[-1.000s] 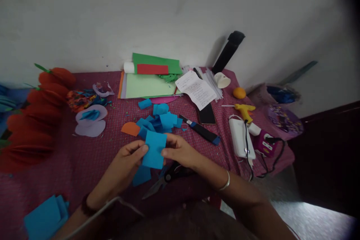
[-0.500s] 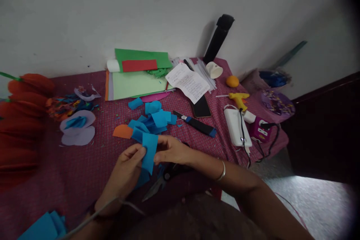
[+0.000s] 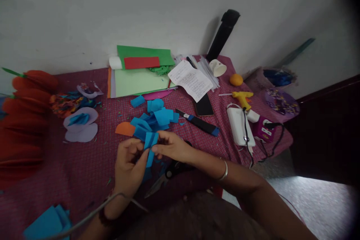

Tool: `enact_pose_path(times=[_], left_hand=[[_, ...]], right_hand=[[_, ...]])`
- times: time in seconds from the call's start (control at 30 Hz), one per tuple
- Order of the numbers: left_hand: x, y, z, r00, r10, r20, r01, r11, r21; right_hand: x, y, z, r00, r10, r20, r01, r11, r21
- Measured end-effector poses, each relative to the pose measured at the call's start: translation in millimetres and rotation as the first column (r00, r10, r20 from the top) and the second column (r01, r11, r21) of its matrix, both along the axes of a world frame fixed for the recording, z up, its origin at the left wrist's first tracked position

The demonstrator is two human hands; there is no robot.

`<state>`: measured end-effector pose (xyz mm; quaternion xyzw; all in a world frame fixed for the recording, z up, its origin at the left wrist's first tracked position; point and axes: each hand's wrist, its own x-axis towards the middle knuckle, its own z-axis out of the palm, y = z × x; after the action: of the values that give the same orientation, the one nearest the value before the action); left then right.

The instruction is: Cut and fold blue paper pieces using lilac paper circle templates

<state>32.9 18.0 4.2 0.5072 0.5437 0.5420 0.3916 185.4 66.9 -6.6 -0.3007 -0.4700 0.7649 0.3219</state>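
Both my hands pinch one folded blue paper piece [image 3: 150, 146] above the magenta checked cloth [image 3: 84, 157]. My left hand [image 3: 129, 165] grips its lower part with the fingers curled. My right hand [image 3: 171, 147] pinches its upper edge between thumb and fingers. A heap of folded blue paper pieces [image 3: 153, 118] lies just beyond my hands, with an orange paper scrap [image 3: 125, 129] at its left. Black-handled scissors [image 3: 165, 176] lie on the cloth under my right wrist.
Green and red paper sheets [image 3: 137, 75] lie by the wall. A written note [image 3: 191, 80], a phone [image 3: 204, 107], a cutter knife [image 3: 201, 123], a yellow glue gun [image 3: 242, 98] and a white power bank [image 3: 239, 127] sit to the right. Orange paper decorations [image 3: 25, 112] crowd the left edge. Blue sheets [image 3: 47, 223] lie bottom left.
The flat blue square has been folded narrower between my fingers. Both hands stayed together in front of the blue heap, and my left hand turned its palm more upward.
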Motion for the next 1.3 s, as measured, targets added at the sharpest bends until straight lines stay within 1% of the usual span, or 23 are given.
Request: enact_pose_path(times=[0.07, 0.13, 0.23, 0.3, 0.37, 0.43, 0.53, 0.7, 0.87, 0.97, 1.17, 1.3], left_hand=[[-2.8, 0.1, 1.7, 0.994, -0.078, -0.072, 0.078, 0.997, 0.0], [-6.3, 1.2, 5.0, 0.982, -0.175, -0.075, 0.169, 0.983, -0.072], [-10.7, 3.0, 7.8, 0.973, -0.231, 0.026, 0.232, 0.956, -0.18], [-12.5, 3.3, 6.5, 0.962, -0.249, 0.109, 0.267, 0.941, -0.21], [-13.3, 2.9, 3.3, 0.947, -0.255, 0.193, 0.294, 0.933, -0.206], [-13.2, 2.3, -0.4, 0.933, -0.25, 0.259, 0.306, 0.93, -0.206], [-13.0, 2.0, -4.0, 0.922, -0.241, 0.303, 0.31, 0.929, -0.204], [-13.8, 3.0, -5.7, 0.911, -0.271, 0.31, 0.331, 0.931, -0.157], [-13.7, 1.1, -9.9, 0.896, -0.297, 0.332, 0.367, 0.914, -0.172], [-13.9, 0.3, -13.7, 0.881, -0.314, 0.355, 0.387, 0.909, -0.156], [-13.7, 1.6, -16.7, 0.879, -0.312, 0.36, 0.384, 0.912, -0.146], [-12.3, 1.6, -10.8, 0.912, -0.297, 0.283, 0.357, 0.914, -0.191]], right_hand=[[-0.1, 0.2, -2.8, 1.0, -0.002, 0.003, 0.002, 1.0, -0.001], [-0.1, 0.3, -5.3, 1.0, -0.007, -0.003, 0.007, 1.0, -0.001], [-0.3, 0.0, -6.5, 1.0, -0.009, -0.022, 0.009, 1.0, 0.01], [-0.1, -0.3, -5.5, 1.0, -0.002, -0.03, 0.003, 1.0, 0.021], [0.6, -0.6, -3.7, 0.999, 0.011, -0.034, -0.01, 1.0, 0.027], [1.4, -0.8, -2.0, 0.999, 0.025, -0.036, -0.024, 0.999, 0.029], [2.2, -1.1, -0.7, 0.998, 0.039, -0.039, -0.038, 0.999, 0.033], [1.8, -1.7, -0.5, 0.999, 0.03, -0.037, -0.029, 0.999, 0.031], [1.2, -1.7, -0.3, 0.999, 0.02, -0.039, -0.018, 0.999, 0.036], [1.5, -1.7, 0.2, 0.998, 0.023, -0.05, -0.022, 0.999, 0.037], [2.7, -2.0, 1.8, 0.998, 0.022, -0.065, -0.019, 0.999, 0.038], [3.0, -1.0, 1.4, 0.999, 0.026, -0.038, -0.023, 0.997, 0.068]])
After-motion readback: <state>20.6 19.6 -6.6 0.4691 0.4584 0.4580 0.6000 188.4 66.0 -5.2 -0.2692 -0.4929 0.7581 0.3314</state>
